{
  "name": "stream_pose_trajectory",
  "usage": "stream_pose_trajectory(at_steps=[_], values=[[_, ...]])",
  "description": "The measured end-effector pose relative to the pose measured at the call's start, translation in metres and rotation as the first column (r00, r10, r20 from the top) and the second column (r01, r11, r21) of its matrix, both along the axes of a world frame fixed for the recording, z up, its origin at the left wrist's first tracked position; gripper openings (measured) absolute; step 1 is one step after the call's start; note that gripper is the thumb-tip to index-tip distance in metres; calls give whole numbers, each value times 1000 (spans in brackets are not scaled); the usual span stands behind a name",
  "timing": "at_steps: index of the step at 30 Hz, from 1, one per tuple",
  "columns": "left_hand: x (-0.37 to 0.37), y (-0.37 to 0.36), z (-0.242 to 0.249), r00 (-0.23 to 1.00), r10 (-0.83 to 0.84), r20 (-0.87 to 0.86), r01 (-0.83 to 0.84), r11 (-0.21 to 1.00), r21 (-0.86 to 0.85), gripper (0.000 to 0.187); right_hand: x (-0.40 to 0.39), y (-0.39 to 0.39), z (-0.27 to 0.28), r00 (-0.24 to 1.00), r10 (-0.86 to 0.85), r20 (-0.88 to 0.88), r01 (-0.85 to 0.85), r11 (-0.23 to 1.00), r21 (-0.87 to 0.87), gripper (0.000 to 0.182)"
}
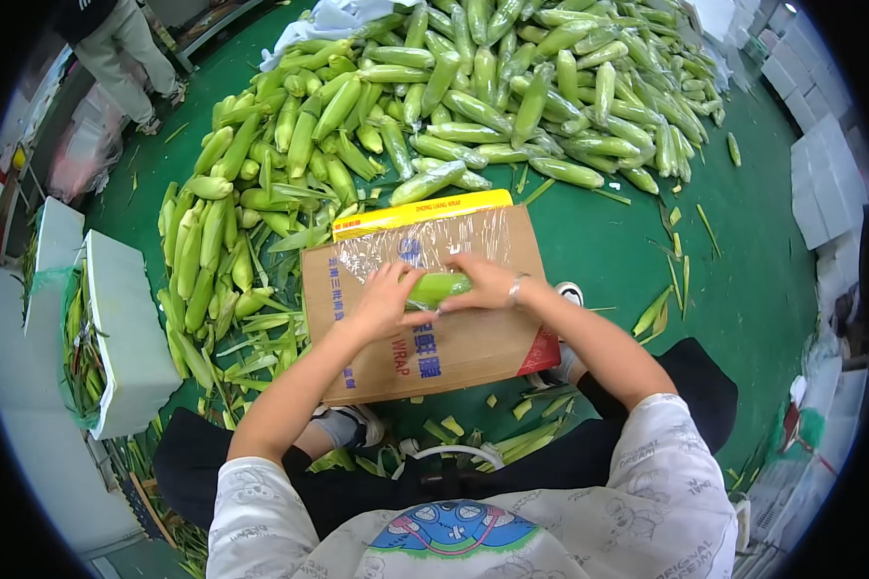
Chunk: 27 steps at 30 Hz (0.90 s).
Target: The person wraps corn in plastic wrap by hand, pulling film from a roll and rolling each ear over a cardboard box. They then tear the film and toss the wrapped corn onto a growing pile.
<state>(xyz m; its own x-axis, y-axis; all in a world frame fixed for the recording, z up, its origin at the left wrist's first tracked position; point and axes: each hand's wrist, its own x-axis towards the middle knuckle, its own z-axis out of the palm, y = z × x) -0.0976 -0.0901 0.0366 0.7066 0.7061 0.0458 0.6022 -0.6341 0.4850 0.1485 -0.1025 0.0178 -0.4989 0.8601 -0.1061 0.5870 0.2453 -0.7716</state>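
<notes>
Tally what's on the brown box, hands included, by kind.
Corn ear: 1
Cling wrap roll: 1
Hands: 2, left hand and right hand, both in a grip on the ear
Total: 4

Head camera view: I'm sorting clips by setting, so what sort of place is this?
Probably a produce packing floor. Both hands wrap a corn ear in film on a cling-wrap box; a corn heap covers the green floor, with foam boxes alongside.
</notes>
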Motion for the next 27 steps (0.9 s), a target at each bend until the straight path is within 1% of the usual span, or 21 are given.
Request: stream_pose_trajectory(at_steps=[1, 3, 5, 6, 8, 9, 11, 12, 13, 14, 15, 16, 18, 19, 20, 21, 22, 23, 25, 26, 27], values=[[0, 4, 2, 999, -44, -13, 45, 997, 62, 50, 18, -1, 10, 999, 48, -24, -53, 974, -220, 84], [-2, 11, 5, 996, -84, -19, 86, 989, 123, 54, 46, -14, 15, 986, 78, 146, -66, 994, -85, 68], [-7, 15, 6, 989, -117, -90, 120, 992, 26, 63, 69, -14, 25, 941, -22, 337, 47, 997, -64, 38], [-13, 15, 7, 989, -121, -90, 124, 992, 28, 63, 84, -10, 24, 968, -154, 200, 155, 988, 11, 18], [-22, 4, 8, 993, -119, -19, 119, 993, 24, 67, 99, -1, 37, 903, -429, 35, 430, 895, -122, 11], [-20, -6, 8, 993, -119, -19, 119, 993, 13, 67, 94, -6, 33, 903, -428, 39, 430, 893, -132, 11], [-8, -26, 8, 986, -165, -30, 166, 985, 43, 67, 61, -14, 25, 825, -564, 36, 564, 826, 12, 13], [-5, -35, 6, 987, -157, -26, 158, 987, 37, 67, 27, -35, 39, 826, -564, 17, 562, 826, 49, 13], [-2, -44, 3, 984, -176, 37, 178, 983, -35, 67, 5, -54, 30, 913, -407, 43, 401, 910, 102, 22], [-4, -52, 0, 976, -192, 97, 203, 973, -108, 67, -22, -71, 39, 914, -101, 392, 128, 991, -42, 40], [-9, -55, -8, 979, -190, 68, 202, 944, -263, 68, -38, -99, 41, 961, -81, 264, 83, 997, 7, 60], [-13, -52, -9, 981, -186, 60, 196, 944, -266, 68, -45, -124, 23, 951, -125, 283, 54, 968, 246, 72], [-14, -51, -15, 998, 0, 63, 10, 985, -170, 69, -44, -105, 5, 942, -128, 310, 30, 953, 303, 73], [-11, -42, -3, 987, 146, 70, -139, 985, -103, 69, -42, -83, -1, 911, -218, 350, 99, 940, 327, 71], [-9, -32, 2, 987, 150, 62, -143, 984, -110, 69, -40, -54, -4, 870, -309, 384, 169, 919, 356, 69], [-8, -21, 6, 983, 164, 79, -172, 979, 107, 71, -34, -27, 1, 837, -342, 427, 179, 909, 377, 63], [-7, -13, 7, 980, 173, 101, -197, 927, 320, 72, -28, -1, 8, 800, -376, 469, 186, 897, 402, 57], [-3, -8, 6, 997, 41, 62, -59, 948, 314, 72, -26, 26, 7, 802, -373, 466, 184, 897, 401, 57], [6, 2, -9, 998, 28, 53, -43, 952, 303, 72, -22, 71, 2, 945, -107, 309, 84, 993, 87, 43], [10, 7, -17, 999, 17, 48, -30, 958, 286, 72, -27, 79, -4, 943, -105, 315, 79, 992, 95, 43], [13, 18, -20, 999, 30, 29, -35, 977, 212, 74, -38, 85, -9, 999, -31, 35, 36, 985, -168, 39]])
